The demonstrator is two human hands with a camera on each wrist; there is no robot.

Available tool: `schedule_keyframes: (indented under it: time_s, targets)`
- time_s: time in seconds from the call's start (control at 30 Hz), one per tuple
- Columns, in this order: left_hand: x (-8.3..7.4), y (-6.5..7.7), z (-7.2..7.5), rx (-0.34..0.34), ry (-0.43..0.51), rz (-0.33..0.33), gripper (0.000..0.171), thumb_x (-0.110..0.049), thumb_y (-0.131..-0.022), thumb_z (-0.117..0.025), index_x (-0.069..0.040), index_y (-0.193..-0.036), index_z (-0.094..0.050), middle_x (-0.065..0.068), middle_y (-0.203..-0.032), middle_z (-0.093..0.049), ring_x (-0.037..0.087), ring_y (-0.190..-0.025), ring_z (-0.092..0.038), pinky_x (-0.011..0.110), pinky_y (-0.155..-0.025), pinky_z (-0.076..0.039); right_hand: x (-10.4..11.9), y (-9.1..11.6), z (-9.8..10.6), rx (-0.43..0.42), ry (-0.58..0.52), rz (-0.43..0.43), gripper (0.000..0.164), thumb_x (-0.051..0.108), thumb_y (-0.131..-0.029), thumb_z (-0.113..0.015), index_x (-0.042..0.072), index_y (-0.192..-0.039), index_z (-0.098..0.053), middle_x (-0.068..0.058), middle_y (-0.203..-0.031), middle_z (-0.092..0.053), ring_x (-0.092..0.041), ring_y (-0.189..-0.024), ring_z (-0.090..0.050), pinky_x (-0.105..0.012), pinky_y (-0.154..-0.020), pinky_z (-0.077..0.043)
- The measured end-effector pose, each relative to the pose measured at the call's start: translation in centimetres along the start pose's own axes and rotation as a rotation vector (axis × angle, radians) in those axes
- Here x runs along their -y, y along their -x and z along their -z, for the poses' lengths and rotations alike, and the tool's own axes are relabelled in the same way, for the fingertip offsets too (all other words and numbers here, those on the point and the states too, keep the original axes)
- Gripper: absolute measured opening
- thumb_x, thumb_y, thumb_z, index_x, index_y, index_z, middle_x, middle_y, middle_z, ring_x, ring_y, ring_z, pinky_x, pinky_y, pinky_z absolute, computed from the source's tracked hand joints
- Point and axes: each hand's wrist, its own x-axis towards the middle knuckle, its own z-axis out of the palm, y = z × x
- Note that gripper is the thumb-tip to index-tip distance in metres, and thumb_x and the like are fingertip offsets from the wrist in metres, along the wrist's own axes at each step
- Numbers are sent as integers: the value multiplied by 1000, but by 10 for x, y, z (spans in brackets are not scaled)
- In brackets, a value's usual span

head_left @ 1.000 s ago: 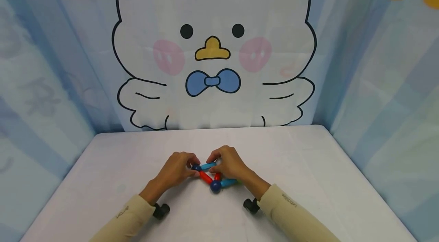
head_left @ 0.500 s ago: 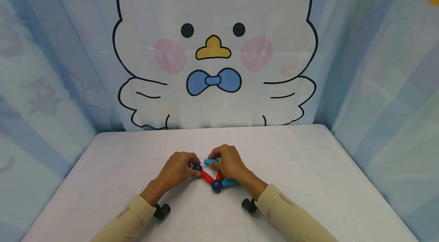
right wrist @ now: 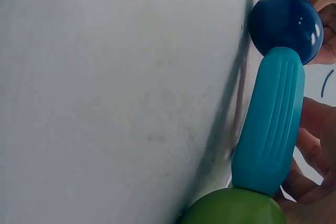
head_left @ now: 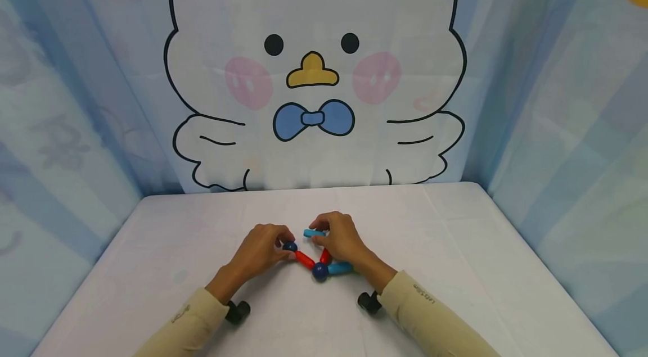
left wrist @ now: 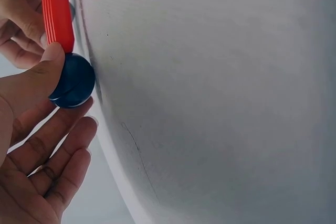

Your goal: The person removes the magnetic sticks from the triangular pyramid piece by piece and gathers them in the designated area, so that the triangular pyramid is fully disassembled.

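Left hand (head_left: pixel 264 247) pinches navy ball (head_left: pixel 289 246) between fingertips (left wrist: pixel 52 53); right hand (head_left: pixel 340 237) pinches blue stick (head_left: pixel 313 233), seemingly rearranging; next move needs that ball steady.

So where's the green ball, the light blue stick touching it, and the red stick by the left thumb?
Green ball (right wrist: pixel 233 208), right wrist view: its visible top.
Light blue stick (right wrist: pixel 270 121), right wrist view: its grooved middle.
Red stick (left wrist: pixel 58 15), left wrist view: its middle.

beige sleeves (head_left: pixel 430 317) with small dark lettering (head_left: pixel 423 293) near the cuffs (head_left: pixel 391 290), black rounded wrist cameras (head_left: pixel 237 312)
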Motion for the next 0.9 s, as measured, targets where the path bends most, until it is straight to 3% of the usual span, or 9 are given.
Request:
schedule_keyframes:
  time_s: [0.27,0.53,0.9]
  targets:
    - [0,1,0,9,4,6,27,-22,-83,-93,-15,-106,-80,-5,-99,-77,14,-88,-65,33,-83,-56,0,1,-1,-2,-8,-4,21,12,-94,-82,14,-115,-80,-2,-106,-79,-19,-101,-67,-42,-97,-57]
    - [-2,2,1,28,0,13,28,-20,-83,-93,-15,-108,-79,-5,-102,-78,13,-89,-64,33,-85,-57,2,9,3,-42,-6,14,22,14,-93,-83,15,-115,-80,-3,-111,-80,-24,-115,-65,-49,-103,-52]
    - [-2,4,2,17,-9,-9,29,-18,-82,-93,-16,-107,-78,-5,-100,-76,13,-88,-64,34,-83,-55,15,35,-2,-24,39,138,23,18,-88,-89,13,-109,-81,-1,-100,-79,-21,-102,-59,-24,-76,-50]
